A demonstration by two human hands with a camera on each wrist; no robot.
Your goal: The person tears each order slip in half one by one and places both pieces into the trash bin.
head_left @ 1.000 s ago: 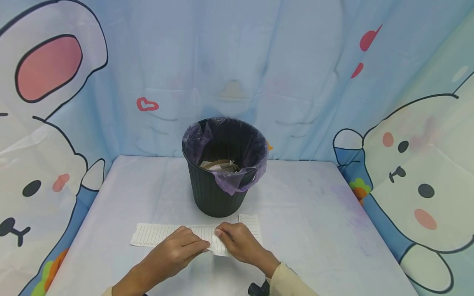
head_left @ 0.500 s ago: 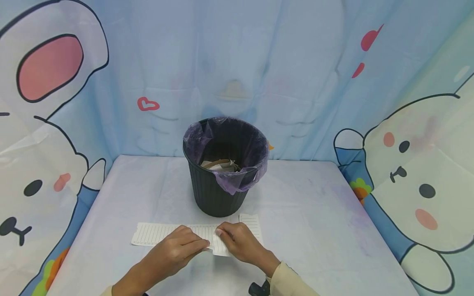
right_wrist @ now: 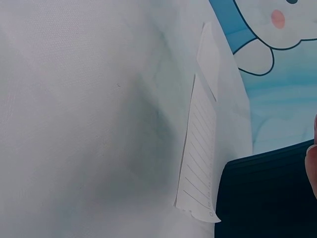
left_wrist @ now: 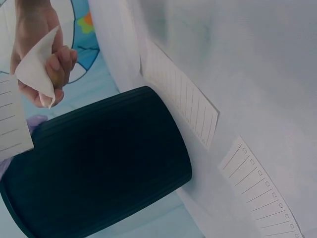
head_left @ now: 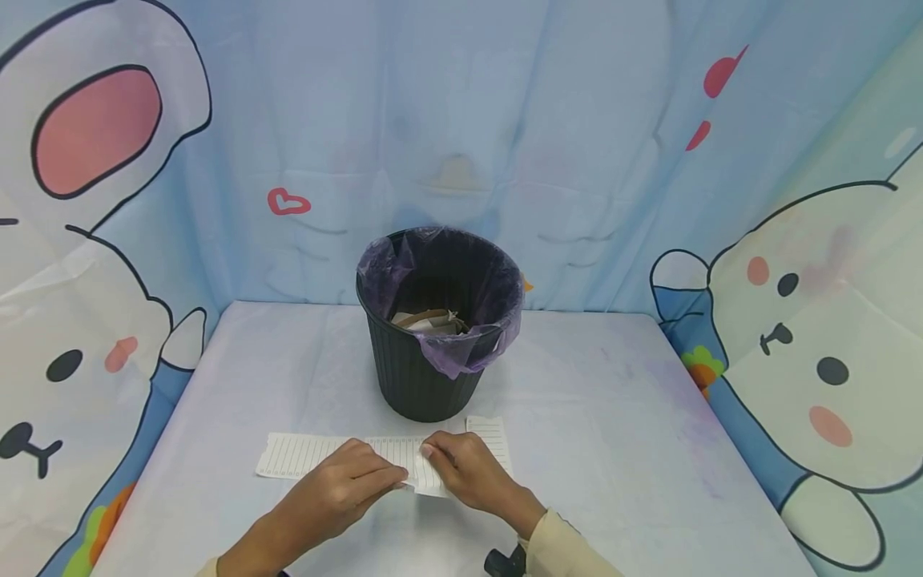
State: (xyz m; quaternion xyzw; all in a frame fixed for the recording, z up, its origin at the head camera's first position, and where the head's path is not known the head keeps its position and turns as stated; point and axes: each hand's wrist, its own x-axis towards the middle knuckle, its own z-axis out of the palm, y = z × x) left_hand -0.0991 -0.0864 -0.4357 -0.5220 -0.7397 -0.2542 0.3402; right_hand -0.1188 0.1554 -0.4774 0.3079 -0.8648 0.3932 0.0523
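Note:
In the head view both hands meet over a piece of lined paper (head_left: 430,481) in front of the bin. My left hand (head_left: 346,489) pinches its left part between thumb and fingers. The right hand (head_left: 469,473) grips the other side, its thumb against the sheet. A white flap of paper (left_wrist: 37,67) stands up from the right hand's fingers (left_wrist: 54,69) in the left wrist view. Lined paper strips lie on the table beneath: one to the left (head_left: 299,455), another to the right (head_left: 493,437), partly hidden by the hands.
A black bin (head_left: 425,385) lined with a purple bag (head_left: 461,353) stands just beyond the hands, with cardboard and paper scraps (head_left: 433,322) inside. The white-covered table (head_left: 613,441) is backed by a cartoon-print curtain (head_left: 324,120). A dark object (head_left: 505,563) sits by the right sleeve.

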